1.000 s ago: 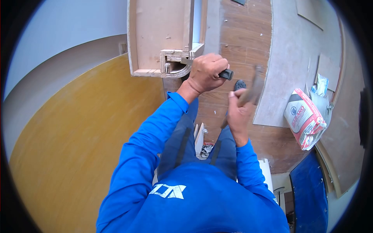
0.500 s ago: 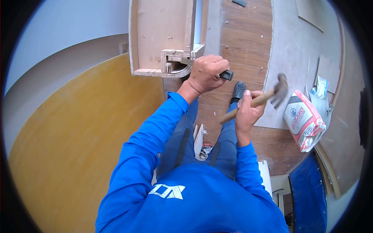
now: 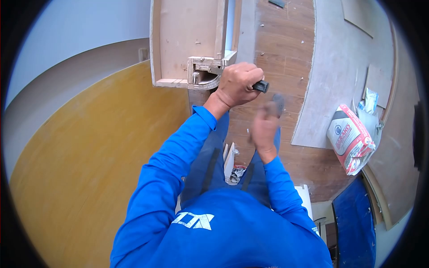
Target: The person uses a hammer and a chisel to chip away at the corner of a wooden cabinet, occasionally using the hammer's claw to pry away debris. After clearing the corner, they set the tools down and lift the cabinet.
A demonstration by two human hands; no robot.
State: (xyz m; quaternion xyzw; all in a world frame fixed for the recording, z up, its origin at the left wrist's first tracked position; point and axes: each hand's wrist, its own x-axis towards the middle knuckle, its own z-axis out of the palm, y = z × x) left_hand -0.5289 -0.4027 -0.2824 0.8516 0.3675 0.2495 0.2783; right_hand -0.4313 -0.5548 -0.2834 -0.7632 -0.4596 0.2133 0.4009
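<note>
My left hand [image 3: 239,85] is closed around the black handle of a chisel [image 3: 263,86]. The chisel's metal blade points left into the curved corner block [image 3: 208,85] of a wooden frame [image 3: 172,82]. Just below and to the right, my right hand [image 3: 264,127] is closed and smeared by motion. It grips a hammer [image 3: 278,105], whose head is blurred close to the chisel's handle end; most of the hammer's handle cannot be made out.
A yellow board [image 3: 103,156] lies at the left. On the right are a red and white sack [image 3: 348,138], a grey sheet [image 3: 330,76] and a blue panel [image 3: 355,219]. Small scraps dot the wooden floor [image 3: 283,53]. White pieces stand between my legs.
My right hand has swung left with the hammer, bringing its head towards the chisel's handle end. My left hand and the chisel have hardly moved.
</note>
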